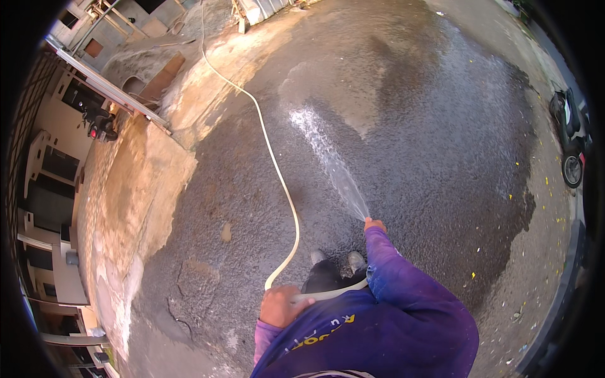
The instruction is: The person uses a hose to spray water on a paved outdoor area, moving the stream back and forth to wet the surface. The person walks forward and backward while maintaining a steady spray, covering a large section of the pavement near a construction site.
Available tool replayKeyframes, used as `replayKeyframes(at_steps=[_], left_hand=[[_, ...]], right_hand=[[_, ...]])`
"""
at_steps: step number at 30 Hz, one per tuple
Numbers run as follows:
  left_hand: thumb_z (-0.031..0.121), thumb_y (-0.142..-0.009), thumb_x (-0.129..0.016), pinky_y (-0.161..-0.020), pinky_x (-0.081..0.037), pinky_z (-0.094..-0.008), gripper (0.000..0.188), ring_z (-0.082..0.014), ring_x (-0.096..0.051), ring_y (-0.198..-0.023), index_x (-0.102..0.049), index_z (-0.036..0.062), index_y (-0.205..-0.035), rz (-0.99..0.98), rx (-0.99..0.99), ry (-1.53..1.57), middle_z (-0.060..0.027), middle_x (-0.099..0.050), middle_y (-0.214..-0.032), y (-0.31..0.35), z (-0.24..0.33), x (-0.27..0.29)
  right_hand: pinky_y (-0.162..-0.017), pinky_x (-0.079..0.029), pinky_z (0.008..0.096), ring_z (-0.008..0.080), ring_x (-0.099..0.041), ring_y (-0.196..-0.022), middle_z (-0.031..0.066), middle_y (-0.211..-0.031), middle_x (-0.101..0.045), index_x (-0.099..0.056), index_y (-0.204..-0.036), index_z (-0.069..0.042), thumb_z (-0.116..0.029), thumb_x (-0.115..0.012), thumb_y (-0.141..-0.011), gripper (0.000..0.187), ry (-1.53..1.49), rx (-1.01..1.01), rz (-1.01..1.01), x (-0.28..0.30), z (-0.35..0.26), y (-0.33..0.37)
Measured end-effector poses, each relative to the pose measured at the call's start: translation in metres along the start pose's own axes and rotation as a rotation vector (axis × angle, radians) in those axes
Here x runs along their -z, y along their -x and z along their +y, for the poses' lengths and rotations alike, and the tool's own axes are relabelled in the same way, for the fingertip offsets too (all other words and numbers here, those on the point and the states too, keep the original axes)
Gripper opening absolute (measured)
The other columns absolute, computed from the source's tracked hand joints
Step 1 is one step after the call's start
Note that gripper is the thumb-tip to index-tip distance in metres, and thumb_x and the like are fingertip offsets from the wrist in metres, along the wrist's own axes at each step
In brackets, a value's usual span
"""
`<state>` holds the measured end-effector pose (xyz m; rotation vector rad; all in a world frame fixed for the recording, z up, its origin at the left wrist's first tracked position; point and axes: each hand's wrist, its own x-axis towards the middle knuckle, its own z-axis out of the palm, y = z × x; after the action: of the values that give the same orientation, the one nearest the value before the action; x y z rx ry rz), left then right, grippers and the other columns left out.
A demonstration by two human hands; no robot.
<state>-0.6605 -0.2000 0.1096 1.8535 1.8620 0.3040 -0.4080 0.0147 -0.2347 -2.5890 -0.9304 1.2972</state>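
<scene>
A long pale-yellow hose [297, 228] winds down from the far top left over the wet pavement [220, 157]. My left hand [280, 306] is wrapped around it near my waist, and from there the hose bends across my front toward my right side. Farther out, my right hand [375, 224] is closed at the hose's end, which the fingers mostly hide. A white spray of water [334, 165] fans out of that hand, forward and slightly left, and splashes on the ground. My shoes [357, 261] show just beyond the hose.
A parked scooter [570, 133] stands at the right edge, and another motorbike [99, 121] on the left by the buildings. Brown dirt [148, 170] borders the pavement on the left. A metal beam [110, 88] and rubble lie at upper left. Small yellow specks dot the right side.
</scene>
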Motion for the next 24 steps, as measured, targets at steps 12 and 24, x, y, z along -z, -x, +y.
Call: replayKeyframes(at_steps=[12, 24], left_hand=[[0.042, -0.084, -0.087, -0.067, -0.055, -0.0452, 0.040, -0.0347, -0.070, -0.071, -0.076, 0.0038, -0.083, -0.021, 0.010, 0.030, -0.0150, -0.071, -0.073, -0.002, 0.001, 0.002], [0.043, -0.084, -0.087, -0.066, -0.054, -0.0458, 0.041, -0.0350, -0.070, -0.070, -0.075, 0.0039, -0.082, -0.029, 0.025, 0.020, -0.0149, -0.070, -0.073, -0.005, 0.005, 0.004]], right_hand=[[-0.109, -0.051, 0.0517, 0.0412, -0.066, -0.128, 0.0249, -0.132, -0.071, -0.076, -0.124, -0.003, -0.056, -0.055, -0.099, 0.062, -0.001, 0.019, -0.039, -0.001, -0.003, -0.004], [-0.109, -0.050, 0.0512, 0.0435, -0.065, -0.128, 0.0286, -0.128, -0.071, -0.076, -0.122, 0.000, -0.058, -0.056, -0.097, 0.067, -0.041, 0.034, -0.021, 0.000, -0.012, 0.002]])
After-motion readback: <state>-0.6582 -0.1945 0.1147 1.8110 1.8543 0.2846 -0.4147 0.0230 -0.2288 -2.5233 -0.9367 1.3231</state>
